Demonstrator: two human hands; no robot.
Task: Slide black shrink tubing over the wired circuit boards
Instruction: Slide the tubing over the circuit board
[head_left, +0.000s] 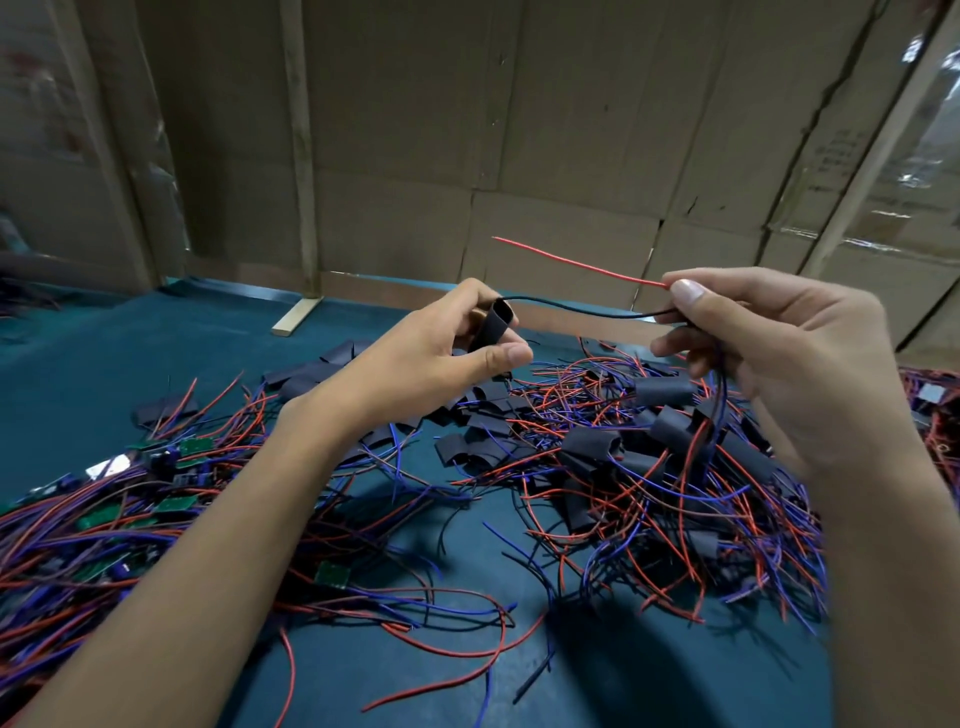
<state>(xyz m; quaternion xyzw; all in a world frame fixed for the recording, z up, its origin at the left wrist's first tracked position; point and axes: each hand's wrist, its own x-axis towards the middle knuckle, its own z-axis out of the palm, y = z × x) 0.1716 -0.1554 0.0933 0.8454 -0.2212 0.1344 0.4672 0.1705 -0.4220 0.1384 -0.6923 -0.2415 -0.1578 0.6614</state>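
A: Status of the hands?

B: A black shrink tube (492, 328) is pinched by the left hand (441, 358), thumb under, fingers curled over. Open mouth is turned toward 3 o'clock, long axis running roughly 1 to 7 o'clock. A wire bundle is gripped by the right hand (769, 353); the board itself can't be seen, likely hidden in the palm.

A: Key relation for the feed?

B: The black wire (587, 309) is stretched from the right hand at 3 o'clock across to the tube mouth at 9 o'clock, tip at or just inside the rim; can't be told which. The red wire (576, 262) is splayed off toward 10 o'clock, above the tube and well clear of it. It would probably need gathering before the tube can be slid along.

A: Stock?

B: Loose tubes (592, 444) are piled on the bench (78, 374) below the hands at 6 o'clock. Untubed green boards (195, 447) with wires lie at 8 o'clock. Tubed pieces are tangled under the right hand.
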